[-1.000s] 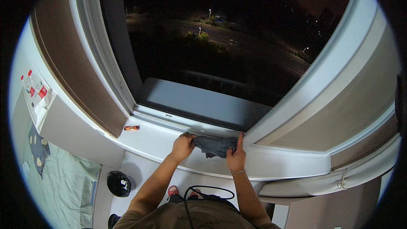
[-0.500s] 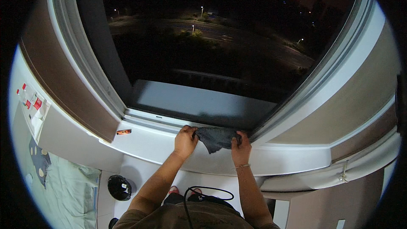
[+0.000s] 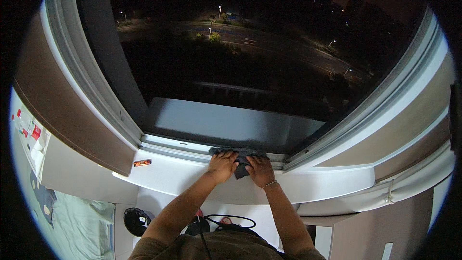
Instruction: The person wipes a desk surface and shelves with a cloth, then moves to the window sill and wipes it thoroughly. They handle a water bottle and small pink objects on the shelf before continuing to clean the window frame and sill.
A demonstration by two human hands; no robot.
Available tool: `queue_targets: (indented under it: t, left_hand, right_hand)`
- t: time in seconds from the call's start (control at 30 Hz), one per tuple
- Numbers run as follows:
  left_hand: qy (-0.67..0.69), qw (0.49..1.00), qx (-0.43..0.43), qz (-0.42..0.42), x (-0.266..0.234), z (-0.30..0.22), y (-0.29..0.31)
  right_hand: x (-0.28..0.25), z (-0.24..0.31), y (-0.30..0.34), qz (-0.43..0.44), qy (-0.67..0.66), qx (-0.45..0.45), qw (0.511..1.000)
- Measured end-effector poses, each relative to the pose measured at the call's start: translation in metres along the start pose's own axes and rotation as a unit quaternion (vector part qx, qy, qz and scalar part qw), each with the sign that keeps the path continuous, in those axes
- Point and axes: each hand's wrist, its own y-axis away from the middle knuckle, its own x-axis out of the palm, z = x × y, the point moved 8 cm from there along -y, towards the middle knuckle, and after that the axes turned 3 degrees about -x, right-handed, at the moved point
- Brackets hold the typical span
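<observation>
A dark grey cloth (image 3: 242, 171) lies bunched over the lower track of the white window frame (image 3: 166, 143), and one corner hangs onto the sill. My left hand (image 3: 223, 166) presses on its left part, fingers curled over the fabric toward the track. Close beside it, my right hand (image 3: 260, 170) bears down on the right part, with the thumb toward the left hand. A bracelet circles my right wrist. The fingertips of both hands are partly hidden in the cloth's folds.
On the white windowsill (image 3: 327, 183) at left lies a small orange-and-black packet (image 3: 142, 162). Beyond the open window are a pale outer ledge (image 3: 226, 118) and a night road. A black bin (image 3: 136, 222) stands below left, near a bed (image 3: 82, 216). A tied curtain (image 3: 356, 202) hangs right.
The cloth, earlier stretched between my raised hands, is now pressed down on the window track. My hands have come closer together, the right one moving left.
</observation>
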Motion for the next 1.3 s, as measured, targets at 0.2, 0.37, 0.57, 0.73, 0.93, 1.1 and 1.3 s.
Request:
queue_targets:
  t: [0.2, 0.37, 0.57, 0.73, 0.93, 1.1, 1.3]
  left_hand:
    - [0.006, 0.999, -0.015, 0.033, 0.0, 0.026, 0.001]
    - [0.031, 0.993, -0.11, -0.043, -0.039, 0.122, 0.028]
    - [-0.083, 0.99, -0.088, -0.076, -0.085, 0.086, 0.027]
    - [-0.047, 0.999, 0.004, -0.021, 0.004, 0.011, -0.005]
    - [0.025, 0.999, 0.013, -0.028, 0.014, -0.026, -0.019]
    - [-0.003, 0.993, -0.022, -0.113, -0.014, 0.025, 0.005]
    - [-0.003, 0.985, -0.102, -0.138, -0.068, 0.121, 0.049]
  right_hand:
    - [0.011, 0.018, -0.029, 0.025, 0.014, 0.009, 1.0]
    - [0.054, 0.085, -0.064, 0.036, -0.053, -0.034, 0.997]
    - [0.048, 0.095, -0.063, -0.035, -0.07, -0.044, 0.996]
    - [-0.001, 0.004, -0.011, -0.097, -0.032, 0.005, 0.995]
    - [-0.012, -0.042, 0.01, -0.031, -0.011, 0.082, 0.996]
    - [0.006, 0.005, -0.014, 0.045, 0.001, 0.009, 0.999]
    - [0.048, 0.093, -0.069, 0.087, -0.046, -0.055, 0.994]
